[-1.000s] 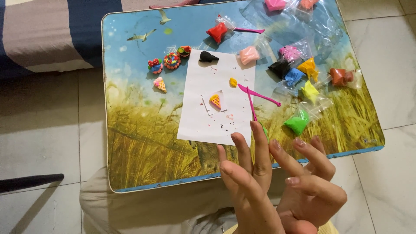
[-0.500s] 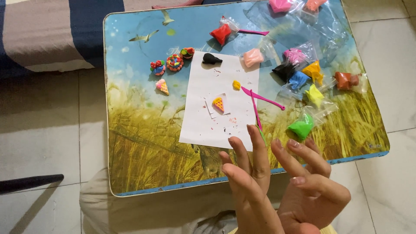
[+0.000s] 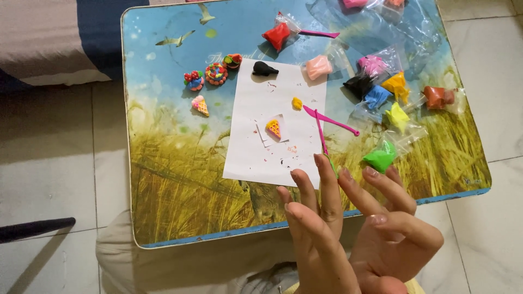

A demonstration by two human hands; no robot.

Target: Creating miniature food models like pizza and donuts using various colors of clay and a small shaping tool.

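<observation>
My left hand (image 3: 313, 234) and my right hand (image 3: 395, 242) are pressed palm to palm over the near edge of the small table (image 3: 174, 179), fingers straight and spread. Whatever lies between the palms is hidden. A tiny green bit (image 3: 332, 164) shows by my left fingertips. Just beyond them lies a white paper sheet (image 3: 256, 152) with an orange wedge-shaped clay piece (image 3: 274, 128), a yellow lump (image 3: 297, 103), a black lump (image 3: 265, 68) and two pink plastic tools (image 3: 327, 122). A bag of green clay (image 3: 379, 159) sits near my right fingertips.
Several small bags of coloured clay lie at the table's far right, among them yellow (image 3: 397, 116), blue (image 3: 376, 97), red (image 3: 277, 36) and brown (image 3: 438, 97). Small clay figures (image 3: 216, 73) and a clay cone (image 3: 200, 104) sit left of the paper. Tiled floor surrounds the table; a striped cushion (image 3: 43, 43) is far left.
My joined hands have shifted slightly right and the fingers have slid against each other. Nothing on the table has moved.
</observation>
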